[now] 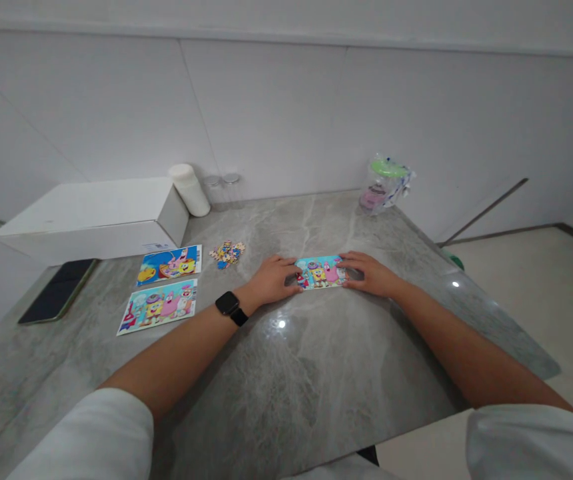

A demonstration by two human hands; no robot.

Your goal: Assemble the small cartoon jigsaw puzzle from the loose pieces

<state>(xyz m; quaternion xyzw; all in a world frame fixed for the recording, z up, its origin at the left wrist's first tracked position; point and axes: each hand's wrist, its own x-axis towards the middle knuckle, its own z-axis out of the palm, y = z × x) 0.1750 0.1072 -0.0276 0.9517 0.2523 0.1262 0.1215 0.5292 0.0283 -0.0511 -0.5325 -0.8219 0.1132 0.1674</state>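
A small cartoon jigsaw puzzle, bright blue with yellow and pink figures, lies on the grey marbled table between my two hands. My left hand, a black watch on its wrist, grips the puzzle's left edge between thumb and fingers. At the opposite edge, my right hand holds it the same way. Fingertips cover both ends of the picture. To the left lies a picture card with matching figures, and just behind it a second card. A loose pile of puzzle pieces sits beside the cards.
A white box stands at the back left, with a phone in front of it. Beside the box are a white bottle and two clear, grey-lidded containers. A plastic-wrapped cup with a green lid stands near the wall.
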